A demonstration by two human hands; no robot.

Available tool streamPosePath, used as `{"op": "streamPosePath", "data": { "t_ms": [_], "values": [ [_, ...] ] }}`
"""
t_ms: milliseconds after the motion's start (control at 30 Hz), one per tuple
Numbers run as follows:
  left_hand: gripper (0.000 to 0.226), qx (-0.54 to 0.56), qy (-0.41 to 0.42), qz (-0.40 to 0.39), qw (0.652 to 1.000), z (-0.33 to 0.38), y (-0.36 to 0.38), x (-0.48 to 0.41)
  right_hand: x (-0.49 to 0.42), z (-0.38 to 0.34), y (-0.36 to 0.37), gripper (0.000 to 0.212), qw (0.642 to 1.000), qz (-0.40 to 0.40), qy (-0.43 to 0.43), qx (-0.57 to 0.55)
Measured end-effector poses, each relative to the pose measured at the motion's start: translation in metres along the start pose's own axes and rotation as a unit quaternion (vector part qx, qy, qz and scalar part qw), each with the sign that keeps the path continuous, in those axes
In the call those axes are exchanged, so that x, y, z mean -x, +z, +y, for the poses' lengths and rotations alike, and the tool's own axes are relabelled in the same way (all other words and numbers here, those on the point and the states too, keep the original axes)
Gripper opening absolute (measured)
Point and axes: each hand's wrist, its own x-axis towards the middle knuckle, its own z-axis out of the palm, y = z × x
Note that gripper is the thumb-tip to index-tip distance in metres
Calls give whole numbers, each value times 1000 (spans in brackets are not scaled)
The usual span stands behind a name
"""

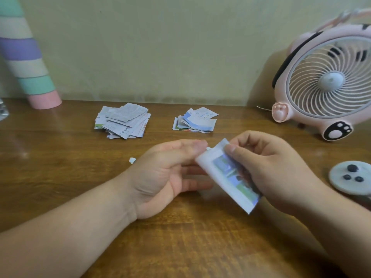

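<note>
Pinching a printed paper slip [226, 177] above the wooden table [60, 177], the right hand [277, 169] presses its thumb onto the slip's top edge, with its fingers curled behind. The left hand [164, 173] grips the upper left corner between thumb and fingers. The slip's long axis slants from upper left down to lower right, printed face towards the camera. Beyond lie a grey scrap pile [122, 121] and a blue-edged scrap pile [195, 121], well apart from the hands, with bare wood between. A pink fan [329, 83] stands at the right edge.
</note>
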Motion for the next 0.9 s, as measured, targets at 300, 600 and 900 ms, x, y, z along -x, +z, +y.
{"op": "streamPosePath", "data": {
  "t_ms": [300, 600, 900],
  "values": [
    [45, -178, 70, 97, 977, -15, 11, 2, 5, 7, 15, 14, 999, 27, 9, -24],
    [32, -177, 148, 181, 956, -17, 7, -1, 1, 6, 11, 28, 989, -54, 43, -132],
    [52, -155, 132, 165, 965, -16, 6, 0, -1, 13, 14, 8, 999, -30, -34, -15]
  ]
}}
